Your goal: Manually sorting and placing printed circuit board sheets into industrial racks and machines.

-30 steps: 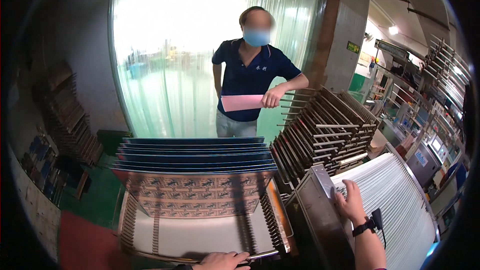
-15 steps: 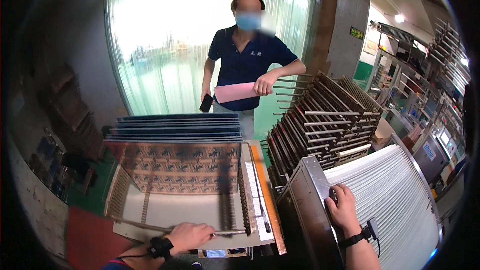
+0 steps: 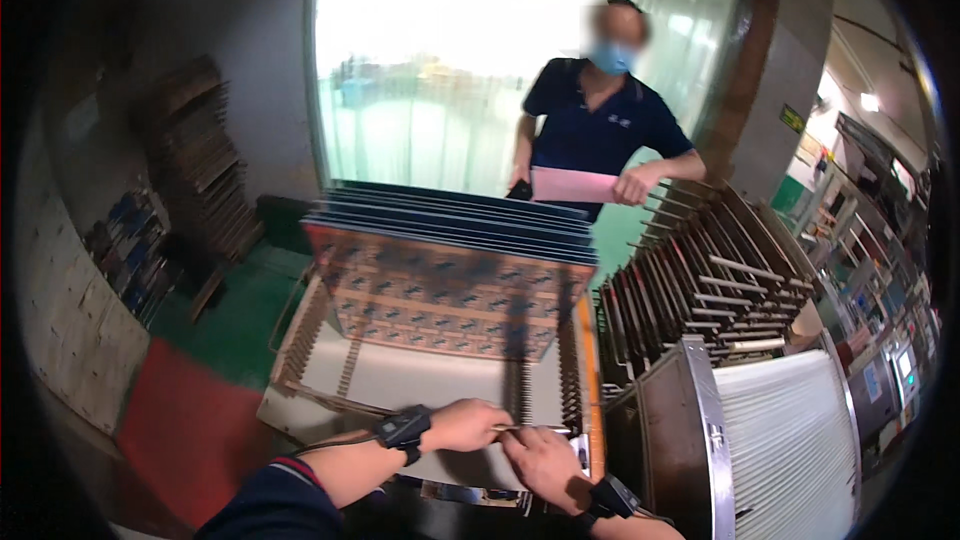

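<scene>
A metal rack with spring-like toothed sides stands before me on a pale surface. Upright in its far half is a row of dark-backed panels; the nearest panel has a copper-coloured face with repeated dark patterns. My left hand is closed on the rack's front bar. Right beside it, my right hand also closes on that bar near its right end. The fingertips of the two hands almost meet, and their undersides are hidden. Each wrist wears a black strapped device.
A co-worker in a dark shirt stands beyond the rack, holding a pink sheet. More racks are stacked at the right, behind a metal-framed unit with white slats. A red panel lies at left on the green floor.
My right hand has left the slatted unit's metal edge and come left to the rack's front bar. My left hand stays on the bar. The view has turned left.
</scene>
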The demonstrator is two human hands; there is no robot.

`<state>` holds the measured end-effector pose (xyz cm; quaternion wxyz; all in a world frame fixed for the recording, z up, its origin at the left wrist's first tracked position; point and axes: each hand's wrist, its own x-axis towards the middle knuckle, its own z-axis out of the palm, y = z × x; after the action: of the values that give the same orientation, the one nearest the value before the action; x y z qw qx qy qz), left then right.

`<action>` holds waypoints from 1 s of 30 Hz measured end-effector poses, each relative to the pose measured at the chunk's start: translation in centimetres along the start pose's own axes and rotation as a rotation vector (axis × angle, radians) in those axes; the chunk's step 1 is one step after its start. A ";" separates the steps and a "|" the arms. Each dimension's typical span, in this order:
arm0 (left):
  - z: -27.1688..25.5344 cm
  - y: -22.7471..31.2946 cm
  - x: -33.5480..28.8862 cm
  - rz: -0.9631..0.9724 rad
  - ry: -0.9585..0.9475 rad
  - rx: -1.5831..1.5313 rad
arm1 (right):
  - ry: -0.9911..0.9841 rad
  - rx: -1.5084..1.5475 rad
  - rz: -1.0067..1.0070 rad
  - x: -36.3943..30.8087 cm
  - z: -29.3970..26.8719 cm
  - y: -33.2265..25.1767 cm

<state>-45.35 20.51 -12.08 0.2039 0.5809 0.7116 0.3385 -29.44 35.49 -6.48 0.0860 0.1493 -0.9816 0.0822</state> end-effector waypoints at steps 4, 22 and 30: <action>0.6 -0.1 0.8 -0.023 -0.032 0.041 | 0.044 -0.284 0.083 1.7 -2.0 -1.9; -25.7 -27.9 -30.0 -0.299 1.230 -0.277 | 0.081 -0.145 0.720 -1.1 -0.5 -3.5; 2.9 -52.1 -33.4 -0.995 0.740 -0.555 | 0.214 0.279 1.359 8.2 -0.6 -9.8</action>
<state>-71.17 -16.00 -54.91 0.2199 -0.0437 0.8037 0.5512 -34.05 24.08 -2.93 0.0917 -0.4964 -0.8240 0.2573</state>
